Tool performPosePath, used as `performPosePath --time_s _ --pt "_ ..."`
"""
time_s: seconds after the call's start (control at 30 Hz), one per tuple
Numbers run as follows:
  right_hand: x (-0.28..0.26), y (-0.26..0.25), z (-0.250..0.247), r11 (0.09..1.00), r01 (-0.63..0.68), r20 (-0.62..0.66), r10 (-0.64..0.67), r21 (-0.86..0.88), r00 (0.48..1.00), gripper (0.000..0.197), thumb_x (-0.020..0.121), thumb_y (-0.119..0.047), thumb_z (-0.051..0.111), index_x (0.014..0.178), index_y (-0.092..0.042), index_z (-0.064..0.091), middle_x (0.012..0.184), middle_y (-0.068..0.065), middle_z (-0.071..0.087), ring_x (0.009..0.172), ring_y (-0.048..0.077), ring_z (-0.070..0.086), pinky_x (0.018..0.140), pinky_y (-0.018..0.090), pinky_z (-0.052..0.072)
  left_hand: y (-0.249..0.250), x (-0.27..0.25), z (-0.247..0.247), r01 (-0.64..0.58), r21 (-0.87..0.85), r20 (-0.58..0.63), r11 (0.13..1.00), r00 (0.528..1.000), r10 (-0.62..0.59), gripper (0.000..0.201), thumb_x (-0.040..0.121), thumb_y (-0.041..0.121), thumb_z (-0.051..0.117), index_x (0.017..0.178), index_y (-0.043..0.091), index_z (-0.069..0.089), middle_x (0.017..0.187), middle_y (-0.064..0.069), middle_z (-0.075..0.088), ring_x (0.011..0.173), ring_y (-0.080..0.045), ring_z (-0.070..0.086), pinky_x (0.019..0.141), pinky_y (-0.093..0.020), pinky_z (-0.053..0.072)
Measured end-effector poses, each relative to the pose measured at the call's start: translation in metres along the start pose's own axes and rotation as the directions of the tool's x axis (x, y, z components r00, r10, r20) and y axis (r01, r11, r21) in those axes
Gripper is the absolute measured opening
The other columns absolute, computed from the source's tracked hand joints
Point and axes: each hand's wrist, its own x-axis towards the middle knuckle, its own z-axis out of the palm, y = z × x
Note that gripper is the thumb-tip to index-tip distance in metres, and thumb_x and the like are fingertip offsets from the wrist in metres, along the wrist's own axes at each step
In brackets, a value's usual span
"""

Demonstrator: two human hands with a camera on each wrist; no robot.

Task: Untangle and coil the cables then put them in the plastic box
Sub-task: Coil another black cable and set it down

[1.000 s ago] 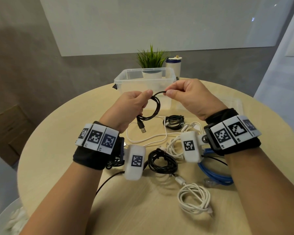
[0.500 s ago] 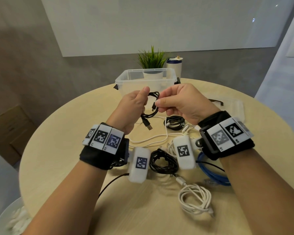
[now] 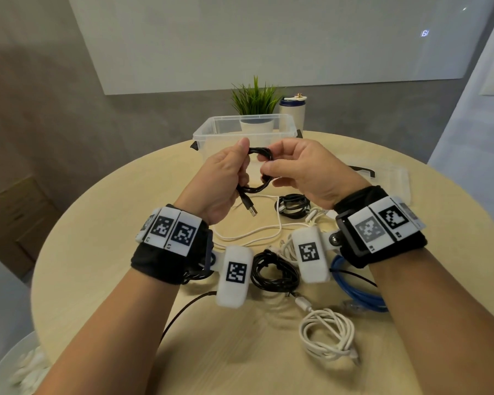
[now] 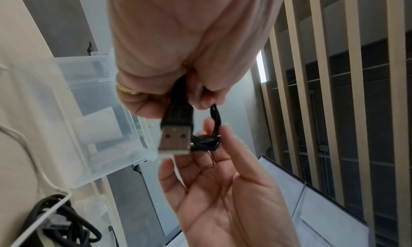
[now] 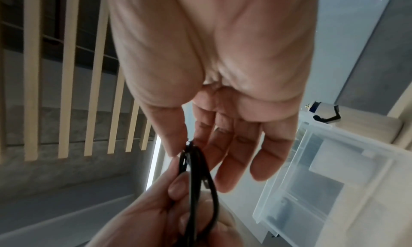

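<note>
Nearest me, this side of the plastic box [image 3: 208, 132], a white cable bundle [image 3: 327, 334], a black one [image 3: 274, 270] and a blue one [image 3: 357, 292] lie on the table [image 3: 97, 238]; I judge most work remains; the box looks without cables; just before it my left hand [image 3: 226, 178] grips the black USB cable [image 3: 258, 169] coil; my right hand [image 3: 303, 172] pinches its loops by thumb and forefinger, other fingers loose.

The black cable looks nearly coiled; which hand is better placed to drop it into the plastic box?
Probably the left hand. It grips the black cable coil firmly, while the right hand only pinches one loop with fingertips. The plastic box sits open just beyond both hands.
</note>
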Motion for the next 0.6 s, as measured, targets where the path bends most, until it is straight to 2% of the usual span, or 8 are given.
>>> performPosePath --time_s 0.07,0.13,0.17,0.23,0.33,0.43,0.5,0.6 --pt "0.000 0.000 0.000 1.000 -0.008 0.036 0.007 0.028 0.999 0.015 0.097 -0.019 0.055 0.090 -0.013 0.066 0.081 0.002 0.067 0.086 0.020 0.063 0.092 0.041 0.049 0.001 0.000 -0.001 -0.009 0.000 0.005 1.000 1.000 0.009 0.034 0.101 0.037 0.040 0.072 0.021 0.043 0.063 0.006 0.036 0.057 -0.008 0.030 0.060 -0.026 0.025" --pt "0.001 0.001 -0.003 0.999 0.001 0.041 -0.003 0.052 0.999 0.021 0.098 -0.018 0.052 0.084 -0.011 0.067 0.081 0.004 0.068 0.090 0.025 0.064 0.097 0.048 0.049 0.001 -0.001 -0.001 -0.017 0.001 0.026 1.000 1.000 0.017 0.034 0.101 0.036 0.041 0.071 0.020 0.042 0.063 0.006 0.035 0.057 -0.009 0.029 0.060 -0.026 0.026" --pt "0.000 0.001 -0.004 0.998 0.015 0.034 -0.017 0.054 0.999 0.019 0.097 -0.015 0.054 0.084 -0.010 0.068 0.082 0.006 0.070 0.090 0.025 0.065 0.094 0.047 0.051 0.001 -0.001 -0.001 -0.016 -0.001 0.036 1.000 0.999 0.016 0.034 0.101 0.036 0.041 0.071 0.020 0.042 0.063 0.006 0.035 0.057 -0.009 0.029 0.060 -0.026 0.027" --pt "0.001 0.001 -0.008 0.999 0.042 -0.003 -0.042 0.020 0.999 0.010 0.092 -0.011 0.061 0.089 -0.007 0.070 0.085 0.009 0.072 0.082 0.018 0.067 0.077 0.037 0.054 0.002 -0.001 -0.001 -0.004 -0.020 0.040 1.000 0.999 0.005 0.035 0.101 0.036 0.042 0.070 0.020 0.042 0.061 0.006 0.036 0.056 -0.009 0.030 0.060 -0.026 0.028" --pt "0.003 0.004 -0.009 0.999 0.048 -0.028 -0.049 -0.023 0.998 0.012 0.085 -0.007 0.070 0.097 -0.007 0.069 0.084 0.007 0.074 0.066 0.006 0.064 0.062 0.025 0.044 0.003 -0.001 0.000 0.016 -0.068 0.038 0.998 0.999 -0.013 0.036 0.101 0.036 0.041 0.070 0.020 0.043 0.061 0.006 0.036 0.053 -0.008 0.031 0.058 -0.024 0.028" --pt "0.004 0.006 -0.008 0.999 0.027 -0.026 -0.029 -0.047 0.999 0.017 0.083 -0.003 0.071 0.100 -0.007 0.069 0.077 0.001 0.072 0.063 0.006 0.063 0.058 0.022 0.047 0.001 0.000 0.001 0.042 -0.086 0.042 0.995 0.998 -0.039 0.035 0.102 0.035 0.040 0.072 0.018 0.047 0.060 0.006 0.040 0.054 -0.008 0.033 0.058 -0.023 0.030" --pt "0.005 0.006 -0.008 1.000 0.022 -0.078 -0.023 -0.019 0.997 0.018 0.084 0.000 0.069 0.101 -0.004 0.068 0.081 0.006 0.070 0.067 0.010 0.064 0.058 0.022 0.051 0.000 0.000 0.001 0.056 -0.067 0.052 0.996 0.997 -0.052 0.032 0.101 0.033 0.041 0.078 0.016 0.053 0.061 0.005 0.042 0.057 -0.009 0.040 0.057 -0.021 0.036" --pt "0.007 0.006 -0.010 0.997 0.029 -0.176 -0.017 0.069 0.984 0.020 0.084 0.004 0.066 0.104 0.000 0.066 0.091 0.014 0.069 0.072 0.015 0.066 0.061 0.023 0.056 -0.002 0.000 0.000 0.073 -0.002 0.071 0.997 0.995 -0.073 0.008 0.097 0.025 0.052 0.095 0.018 0.056 0.077 0.002 0.054 0.073 -0.011 0.055 0.061 -0.024 0.048"
